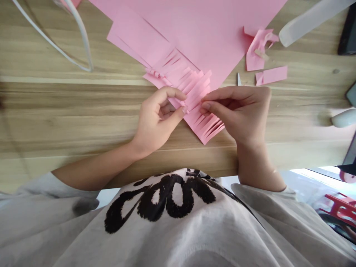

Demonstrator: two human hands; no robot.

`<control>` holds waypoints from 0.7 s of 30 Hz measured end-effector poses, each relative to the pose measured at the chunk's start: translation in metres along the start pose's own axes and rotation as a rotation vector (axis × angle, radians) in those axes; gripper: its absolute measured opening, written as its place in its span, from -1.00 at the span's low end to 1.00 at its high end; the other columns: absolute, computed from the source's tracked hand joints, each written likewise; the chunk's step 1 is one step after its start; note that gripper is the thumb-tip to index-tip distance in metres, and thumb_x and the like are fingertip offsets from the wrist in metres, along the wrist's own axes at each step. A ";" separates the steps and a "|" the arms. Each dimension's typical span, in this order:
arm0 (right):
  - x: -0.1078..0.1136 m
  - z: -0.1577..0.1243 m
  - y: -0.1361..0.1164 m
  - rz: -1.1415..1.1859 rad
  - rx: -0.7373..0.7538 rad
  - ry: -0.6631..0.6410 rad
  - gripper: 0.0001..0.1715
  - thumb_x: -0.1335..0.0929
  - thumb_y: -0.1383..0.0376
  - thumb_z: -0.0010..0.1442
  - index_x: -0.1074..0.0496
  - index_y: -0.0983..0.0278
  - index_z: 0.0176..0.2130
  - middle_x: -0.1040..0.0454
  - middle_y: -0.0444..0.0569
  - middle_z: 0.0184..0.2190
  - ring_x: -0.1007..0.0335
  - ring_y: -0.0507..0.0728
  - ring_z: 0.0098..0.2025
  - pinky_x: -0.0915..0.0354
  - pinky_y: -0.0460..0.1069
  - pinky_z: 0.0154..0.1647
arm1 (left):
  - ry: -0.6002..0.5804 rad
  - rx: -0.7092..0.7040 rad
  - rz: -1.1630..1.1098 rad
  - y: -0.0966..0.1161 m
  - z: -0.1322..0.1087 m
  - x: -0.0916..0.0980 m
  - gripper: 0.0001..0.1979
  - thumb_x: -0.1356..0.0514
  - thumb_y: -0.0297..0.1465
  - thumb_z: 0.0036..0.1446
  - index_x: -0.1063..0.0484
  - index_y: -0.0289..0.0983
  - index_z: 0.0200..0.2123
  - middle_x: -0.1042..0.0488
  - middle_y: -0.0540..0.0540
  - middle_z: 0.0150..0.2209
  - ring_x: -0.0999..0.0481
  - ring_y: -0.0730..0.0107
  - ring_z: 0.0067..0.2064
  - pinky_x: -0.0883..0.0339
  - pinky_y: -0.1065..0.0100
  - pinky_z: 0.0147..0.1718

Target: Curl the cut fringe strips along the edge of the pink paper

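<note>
A fringed strip of pink paper (191, 89), cut into many narrow slits, lies across the wooden table (69, 118) and is curled at its left end. My left hand (157, 118) pinches the strip between thumb and forefinger. My right hand (236, 111) pinches it a short way to the right, the fingertips nearly meeting those of my left hand. Behind the strip spreads a large pink paper sheet (200, 33), also slit along one edge. Pink paper scraps (257, 50) and a cut pink strip (271, 75) lie beyond my right hand.
A small metal blade tip (239, 79) shows beside the scraps. A white cable (63, 39) curves at the top left, and a pale bottle-like object (311, 22) lies at the top right. My grey printed shirt (164, 218) fills the bottom. A red stool (340, 209) stands on the floor, lower right.
</note>
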State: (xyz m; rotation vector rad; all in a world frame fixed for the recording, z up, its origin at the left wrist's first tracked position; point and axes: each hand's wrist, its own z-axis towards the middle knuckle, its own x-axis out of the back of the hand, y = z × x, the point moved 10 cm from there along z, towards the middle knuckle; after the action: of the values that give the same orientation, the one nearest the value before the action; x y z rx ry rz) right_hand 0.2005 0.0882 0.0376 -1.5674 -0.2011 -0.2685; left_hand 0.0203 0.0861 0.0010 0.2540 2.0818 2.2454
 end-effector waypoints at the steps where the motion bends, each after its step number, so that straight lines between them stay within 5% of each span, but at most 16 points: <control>1: 0.000 0.000 0.000 -0.004 0.003 0.004 -0.89 -0.57 0.38 0.04 -0.66 0.16 -0.38 -0.66 -0.16 -0.44 -0.59 0.09 -0.43 -0.62 0.04 -0.38 | -0.001 -0.001 0.000 0.000 0.000 0.000 -0.76 -0.37 -0.23 0.17 -0.49 -0.20 -0.17 -0.55 -0.06 -0.22 -0.55 0.40 -0.31 -0.52 0.35 -0.33; 21: 0.000 -0.004 0.008 0.072 -0.016 0.018 -0.89 -0.53 0.40 0.13 -0.65 0.17 -0.32 -0.65 -0.15 -0.45 -0.64 0.11 -0.39 -0.65 0.07 -0.29 | 0.016 -0.006 -0.043 0.001 0.001 0.001 -0.80 -0.40 -0.30 0.13 -0.50 -0.20 -0.21 -0.56 -0.03 -0.27 -0.50 0.46 -0.37 -0.45 0.39 -0.40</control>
State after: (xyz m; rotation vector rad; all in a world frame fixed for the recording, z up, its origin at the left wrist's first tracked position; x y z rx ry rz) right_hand 0.2031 0.0841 0.0297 -1.5841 -0.1284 -0.2278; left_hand 0.0191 0.0869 0.0022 0.1901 2.0668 2.2364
